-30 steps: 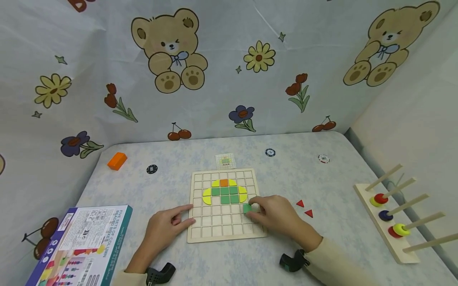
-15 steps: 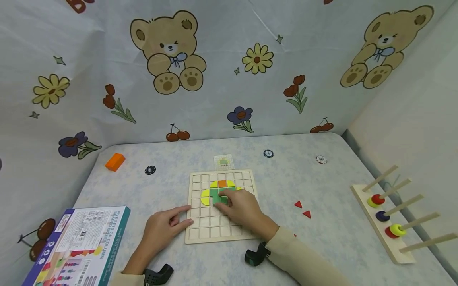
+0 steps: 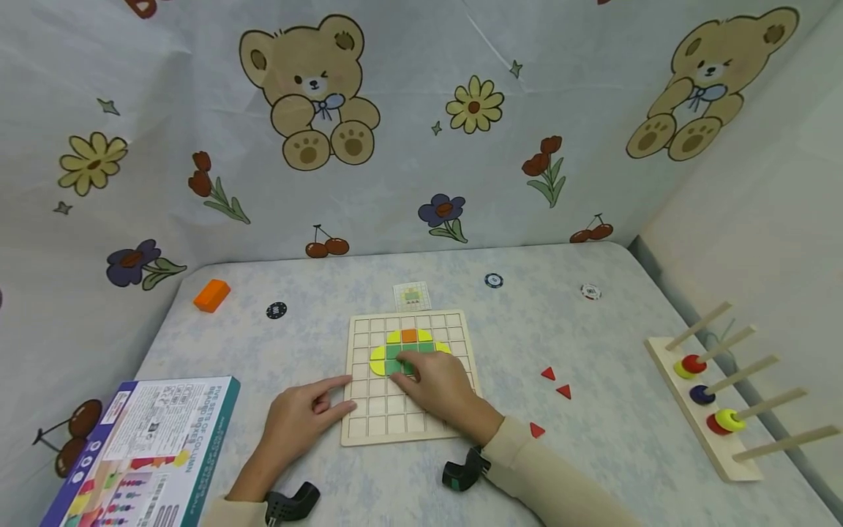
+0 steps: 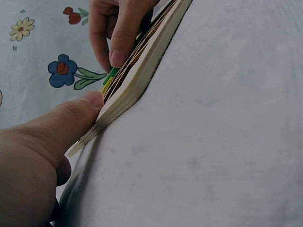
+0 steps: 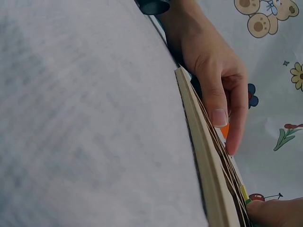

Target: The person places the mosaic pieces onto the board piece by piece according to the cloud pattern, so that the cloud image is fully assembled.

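A pale wooden grid board (image 3: 375, 424) lies flat on the table. Green square tiles (image 3: 426, 348), yellow curved tiles (image 3: 378, 353) and an orange square tile (image 3: 409, 335) fill its upper middle cells. My right hand (image 3: 440, 382) reaches over the board, thumb and index finger at a green tile (image 3: 392, 366) in the lower left of the green group; the hand hides part of the pattern. Thumb and index finger of my left hand (image 3: 296, 417) touch the board's left edge. In the left wrist view the right thumb (image 4: 118, 57) sits close above green.
Behind the board lies a pattern card (image 3: 411, 296). Red triangles (image 3: 548, 374) lie to its right. A peg stand (image 3: 701, 410) with coloured rings is at far right, a printed box (image 3: 145, 446) at left. An orange block (image 3: 212, 296) and black chip (image 3: 276, 310) lie at back left.
My right hand has carried a green tile left from the board's right side to the gap in the green group. A red triangle has come into view near the right sleeve. The left hand stays put.
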{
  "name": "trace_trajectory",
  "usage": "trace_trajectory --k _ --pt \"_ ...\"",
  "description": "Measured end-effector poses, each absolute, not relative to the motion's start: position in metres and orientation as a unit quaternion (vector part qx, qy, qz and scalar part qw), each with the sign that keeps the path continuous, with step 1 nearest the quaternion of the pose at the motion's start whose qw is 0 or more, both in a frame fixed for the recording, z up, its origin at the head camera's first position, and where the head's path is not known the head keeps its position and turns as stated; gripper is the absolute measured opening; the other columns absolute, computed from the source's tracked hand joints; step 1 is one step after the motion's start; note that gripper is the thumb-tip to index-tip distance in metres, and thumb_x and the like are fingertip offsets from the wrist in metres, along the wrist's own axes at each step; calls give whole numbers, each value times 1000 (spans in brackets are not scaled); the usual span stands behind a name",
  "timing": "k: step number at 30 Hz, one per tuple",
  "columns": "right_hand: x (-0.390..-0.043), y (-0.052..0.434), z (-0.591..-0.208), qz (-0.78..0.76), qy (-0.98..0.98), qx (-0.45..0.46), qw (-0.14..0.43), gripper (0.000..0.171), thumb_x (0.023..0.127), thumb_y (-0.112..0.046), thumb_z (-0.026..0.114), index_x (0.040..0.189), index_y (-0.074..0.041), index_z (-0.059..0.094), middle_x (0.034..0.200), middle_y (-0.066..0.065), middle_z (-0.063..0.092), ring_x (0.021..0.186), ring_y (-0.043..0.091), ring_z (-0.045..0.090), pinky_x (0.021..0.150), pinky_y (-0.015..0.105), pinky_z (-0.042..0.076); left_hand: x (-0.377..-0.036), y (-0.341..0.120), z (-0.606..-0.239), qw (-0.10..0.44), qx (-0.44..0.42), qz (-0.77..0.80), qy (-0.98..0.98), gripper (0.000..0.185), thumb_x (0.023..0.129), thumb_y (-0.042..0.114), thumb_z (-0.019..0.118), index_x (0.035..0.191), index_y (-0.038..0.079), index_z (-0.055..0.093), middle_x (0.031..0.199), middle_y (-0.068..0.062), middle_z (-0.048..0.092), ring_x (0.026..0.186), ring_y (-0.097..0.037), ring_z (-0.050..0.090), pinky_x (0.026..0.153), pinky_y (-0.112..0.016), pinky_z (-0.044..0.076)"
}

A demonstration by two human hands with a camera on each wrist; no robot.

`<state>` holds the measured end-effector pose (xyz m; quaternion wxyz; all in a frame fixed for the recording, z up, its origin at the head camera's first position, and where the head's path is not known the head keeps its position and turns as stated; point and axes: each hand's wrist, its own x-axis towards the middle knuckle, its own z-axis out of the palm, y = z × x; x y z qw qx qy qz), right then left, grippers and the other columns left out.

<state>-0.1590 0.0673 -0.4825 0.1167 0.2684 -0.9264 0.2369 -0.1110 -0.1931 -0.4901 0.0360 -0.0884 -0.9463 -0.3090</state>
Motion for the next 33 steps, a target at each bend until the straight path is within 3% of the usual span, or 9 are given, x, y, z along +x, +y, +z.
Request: trace_trajectory --k 13,19,28,33 --pt "-157 69 -479 250 -925 268 102 26 93 -36 77 111 -17 78 59 -17 45 50 0 39 47 21 35 -111 -195 -494 40 -91 -309 -946 42 84 56 79 120 35 76 55 16 37 49 -3 30 53 -25 29" --pt "-155 85 -456 275 -920 256 110 27 94 -25 77 119 -17 76 54 -16 40 47 1 34 47 22 28 -113 -195 -493 40 -90 -302 -948 42 84 55 80 121 34 76 54 16 36 49 -3 29 53 -25 28" --pt "-136 161 -415 274 -924 222 148 31 89 -18 82 119 -17 76 57 -15 37 51 2 33 47 22 31 -113 -194 -491 33 -79 -301 -950 43 83 52 82 121 34 76 53 15 35 49 -3 28 54 -25 28" --pt "-110 217 -417 255 -944 195 74 33 89 -16 82 121 -20 76 56 -17 39 49 0 33 47 24 34 -112 -193 -490 35 -79 -299 -950 44 83 53 82 121 32 76 53 15 35 49 -3 28 53 -25 27"
